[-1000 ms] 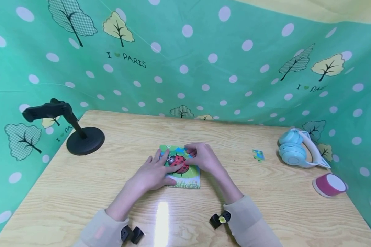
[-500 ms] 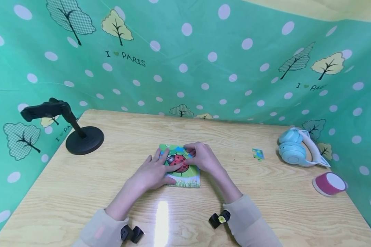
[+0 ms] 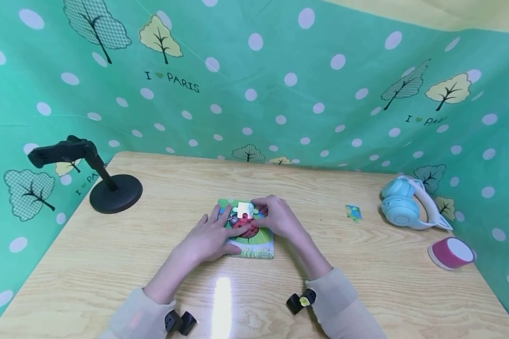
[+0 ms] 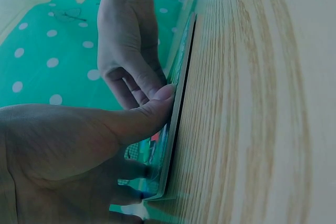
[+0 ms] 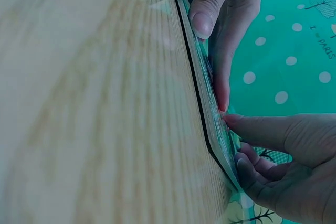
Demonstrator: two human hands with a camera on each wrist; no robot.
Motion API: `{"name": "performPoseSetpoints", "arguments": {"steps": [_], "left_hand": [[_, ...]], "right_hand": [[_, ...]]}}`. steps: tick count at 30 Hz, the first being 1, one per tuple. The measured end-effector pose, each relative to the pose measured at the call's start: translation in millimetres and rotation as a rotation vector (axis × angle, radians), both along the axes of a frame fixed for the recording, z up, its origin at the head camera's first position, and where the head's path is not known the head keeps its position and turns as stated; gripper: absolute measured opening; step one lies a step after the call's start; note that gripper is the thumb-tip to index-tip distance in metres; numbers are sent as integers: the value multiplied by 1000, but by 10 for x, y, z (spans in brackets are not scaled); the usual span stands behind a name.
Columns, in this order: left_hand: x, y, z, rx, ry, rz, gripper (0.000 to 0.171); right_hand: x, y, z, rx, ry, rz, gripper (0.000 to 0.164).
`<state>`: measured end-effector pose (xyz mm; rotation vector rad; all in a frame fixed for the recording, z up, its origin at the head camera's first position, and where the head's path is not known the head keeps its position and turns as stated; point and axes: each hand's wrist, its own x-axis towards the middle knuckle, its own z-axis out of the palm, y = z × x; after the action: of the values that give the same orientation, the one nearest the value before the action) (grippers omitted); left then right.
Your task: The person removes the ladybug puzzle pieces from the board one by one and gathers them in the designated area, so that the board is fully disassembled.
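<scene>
A ladybug jigsaw puzzle (image 3: 260, 238) lies in its board, flat on the wooden table, between both hands. Spread across its left side, my left hand (image 3: 205, 239) rests with straight fingers, the index fingertip over the ladybug and the thumb by the lower edge. My right hand (image 3: 280, 217) comes from the right and pinches a puzzle piece (image 3: 258, 212) at the upper right, thumb and index finger bent toward each other; the fingers hide part of it. Bright white glare covers a jigsaw piece (image 3: 245, 210) at the top, just left of that hand.
A few joined puzzle pieces (image 3: 354, 213) lie to the right. Beyond them are light-blue headphones (image 3: 403, 207) and a dark-pink round object (image 3: 451, 253). At the left stands a black stand (image 3: 115, 193). A green polka-dot cloth (image 3: 275, 94) hangs behind the table (image 3: 174, 183).
The top piece beside the right hand, blue and green before, now shines white as if its tilt has shifted. Both hands stay in nearly the same place.
</scene>
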<state>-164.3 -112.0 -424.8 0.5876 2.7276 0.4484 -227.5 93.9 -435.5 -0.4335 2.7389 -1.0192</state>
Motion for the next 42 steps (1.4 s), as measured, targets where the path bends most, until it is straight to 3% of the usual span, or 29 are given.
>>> {"name": "performPoseSetpoints", "arguments": {"steps": [15,42], "left_hand": [[-12,2,-13,-18,-8,-4,61],[-8,-5,-7,-4,1,-12,58]], "right_hand": [[-11,17,-21,-31,15,16,42],[-19,14,-19,-55,50,-40,34]]}}
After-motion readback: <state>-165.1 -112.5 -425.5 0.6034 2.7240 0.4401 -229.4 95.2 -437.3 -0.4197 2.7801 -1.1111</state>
